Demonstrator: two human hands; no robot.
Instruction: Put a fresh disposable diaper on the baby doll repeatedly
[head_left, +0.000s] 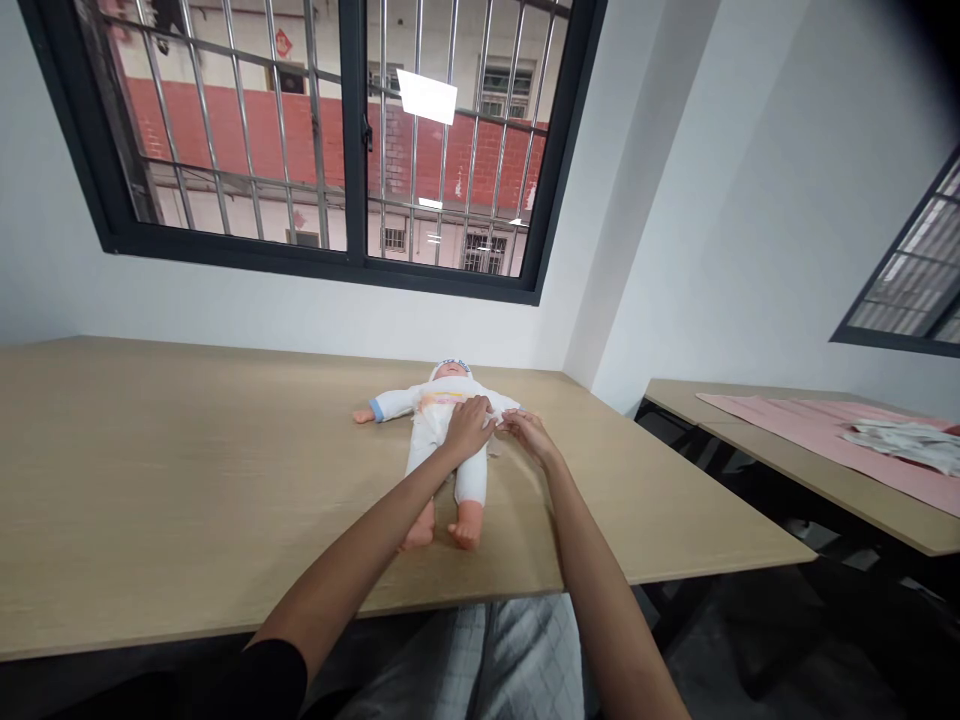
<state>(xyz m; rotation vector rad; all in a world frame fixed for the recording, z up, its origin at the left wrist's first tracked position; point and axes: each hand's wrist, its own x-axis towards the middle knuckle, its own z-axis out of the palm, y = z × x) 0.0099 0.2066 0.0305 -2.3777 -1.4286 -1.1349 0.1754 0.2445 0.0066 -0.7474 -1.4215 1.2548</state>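
A baby doll (441, 438) in a white suit and cap lies on its back on the wooden table (187, 480), head toward the window, bare feet toward me. My left hand (468, 425) rests on the doll's belly and hip, fingers curled on the white cloth. My right hand (527, 432) is at the doll's right side, fingers pinched on the edge of the cloth by its arm. The two hands almost touch.
A second table (787, 450) stands to the right with a pink cloth (810, 425) and folded white fabric (911, 443) on it. A dark gap separates the tables. A barred window (337, 140) is on the wall behind. My lap in checked trousers (480, 660) is under the table edge.
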